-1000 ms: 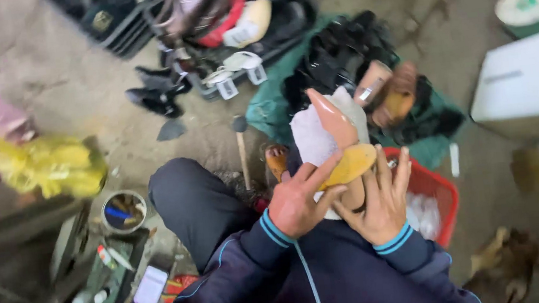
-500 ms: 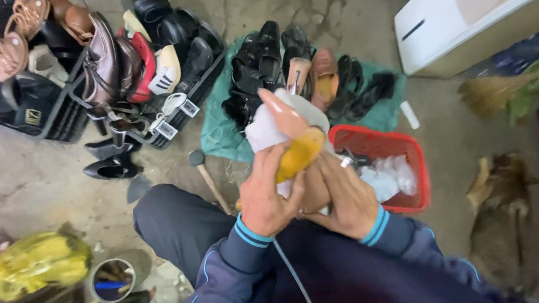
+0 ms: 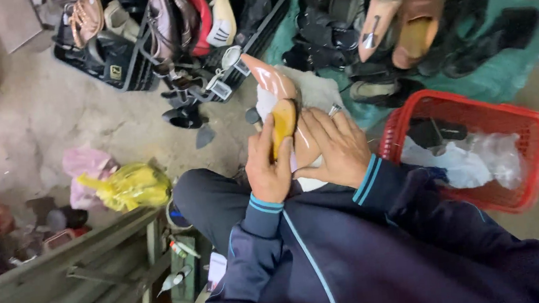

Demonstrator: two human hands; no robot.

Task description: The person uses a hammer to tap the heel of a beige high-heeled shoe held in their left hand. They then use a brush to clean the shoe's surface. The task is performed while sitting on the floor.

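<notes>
Sitting on the concrete floor point(image 3: 62, 119) at the far left was a black crate point(image 3: 118, 66) crammed with shoes, tan sandals, dark pairs and a red one, stacked on edge; below it lay a yellow plastic bag point(image 3: 129, 185) beside a pink one. Toward the middle, the left hand point(image 3: 269, 164) was curled around a yellow insole point(image 3: 283, 122), thumb up along its edge, pressing it against the sole of a glossy pink-beige pointed shoe point(image 3: 270, 79). That shoe stood toe-up over the person's lap, wrapped partly in a white cloth point(image 3: 316, 91), its surface shiny and smooth. The right hand point(image 3: 338, 148), wearing a ring, lay spread flat against the shoe's side, fingers extended, steadying it. Behind, a green sheet point(image 3: 511, 65) carried black shoes, a pink heel and a brown loafer. At the right, a red plastic basket point(image 3: 510, 122) held crumpled clear plastic bags and a dark item.
</notes>
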